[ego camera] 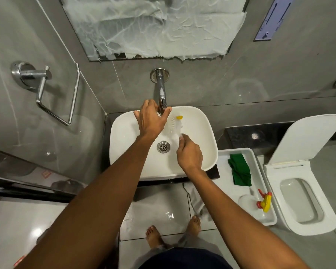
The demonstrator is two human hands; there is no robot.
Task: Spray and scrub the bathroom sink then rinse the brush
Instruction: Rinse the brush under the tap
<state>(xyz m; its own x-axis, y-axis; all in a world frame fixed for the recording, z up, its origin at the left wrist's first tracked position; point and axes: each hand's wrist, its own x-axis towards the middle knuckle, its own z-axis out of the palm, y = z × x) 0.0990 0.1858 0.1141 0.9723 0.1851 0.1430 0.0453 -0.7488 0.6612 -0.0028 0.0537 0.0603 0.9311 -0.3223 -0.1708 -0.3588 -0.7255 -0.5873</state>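
- Grey-tiled bathroom, seen from above; white sink (206, 152) on a dark counter against the back wall.
- Right hand (189, 155) closed around the near end of the brush (176, 125), over the basin right of the drain (163, 146).
- Brush is pale and nearly lost against the white basin; its bristles are hard to make out. Yellow tip at its far end, near the back rim.
- Left hand (151, 118) spread open, fingers at the tap (161, 90) spout. Palm faces down, so whether it actually touches the lever cannot be told.
- Running water not clearly visible; spout mouth is hidden behind the left hand.
- White tray (229, 183) just right of the sink holds a green cloth (240, 169) and a spray bottle (264, 200) lying on its side; bottle body is clear and barely readable, only the yellow and red trigger head stands out.
- Toilet (306, 195) beside the tray, lid up.
- Mirror (153, 26) above the tap is covered with wrinkled paper, top cut off by the frame.
- Chrome towel holder (47, 90) on left wall.
- Bare feet on wet floor tiles below.
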